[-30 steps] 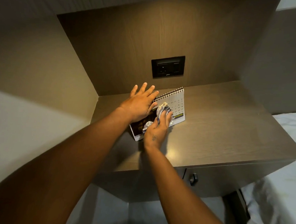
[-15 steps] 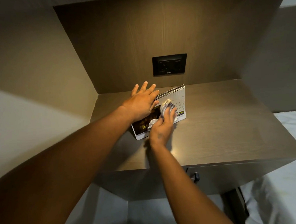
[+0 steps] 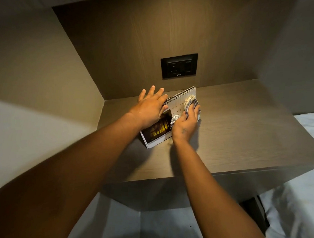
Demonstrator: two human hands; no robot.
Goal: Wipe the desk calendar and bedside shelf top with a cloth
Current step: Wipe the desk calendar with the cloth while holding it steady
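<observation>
I see the desk calendar [image 3: 172,118] standing tent-wise on the bedside shelf top [image 3: 243,127], toward the shelf's back left part, its spiral-bound edge up and pointing to about one o'clock. Its face shows a dark photo with yellow lights on the lower left and a grid of dates on the upper right.

My left hand [image 3: 149,109] lies flat and released, fingers spread and pointing toward twelve o'clock, its palm pressed on the calendar's upper left part near the spiral; it grasps nothing, it only steadies the calendar. My right hand [image 3: 186,124] sits at three o'clock from the left one, just beside it, and is grasping the cloth [image 3: 189,104], a crumpled pale rag with grey stripes. The cloth is pressed against the date grid on the calendar's right half; a bunch of it pokes out above my fingers at twelve o'clock and another bit at nine o'clock by my thumb.

On the wood panel behind the shelf, at twelve o'clock from the calendar, I see a black socket plate [image 3: 179,65]. White bedding [image 3: 297,208] lies at four o'clock from the shelf, below its front edge. The shelf's front casts a dark shadow underneath, and I cannot tell what is there.
</observation>
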